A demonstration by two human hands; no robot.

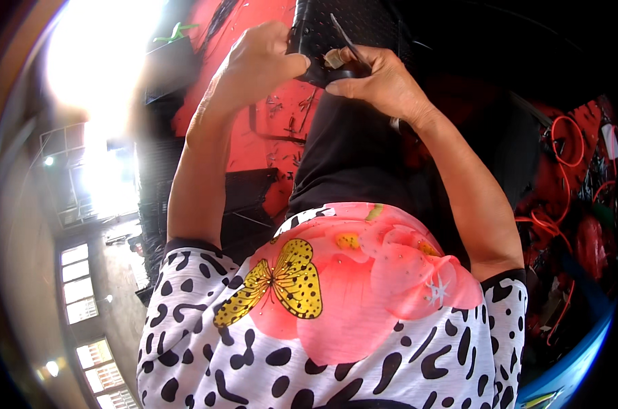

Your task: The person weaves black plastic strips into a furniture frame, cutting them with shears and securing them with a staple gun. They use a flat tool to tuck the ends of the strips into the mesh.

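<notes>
A black woven piece (pixel 316 34), dotted with small holes, rests at the top centre above my dark-trousered lap. My left hand (pixel 265 58) is closed at its left edge, thumb pressed against the near corner. From the other side, my right hand (pixel 384 78) grips what looks like a pair of scissors (pixel 350 41), one pointed blade angled up and left over the woven piece. Pale tape (pixel 335 58) wraps a fingertip of that hand. The scissors' handle is mostly covered by my fingers.
Red sheeting (pixel 254 143) littered with small dark scraps spreads below on the left. Black stacked pieces (pixel 248 194) lie beside my left forearm. Orange-red cord (pixel 561 163) loops across the right side. Bright windows (pixel 81 283) line the far-left wall.
</notes>
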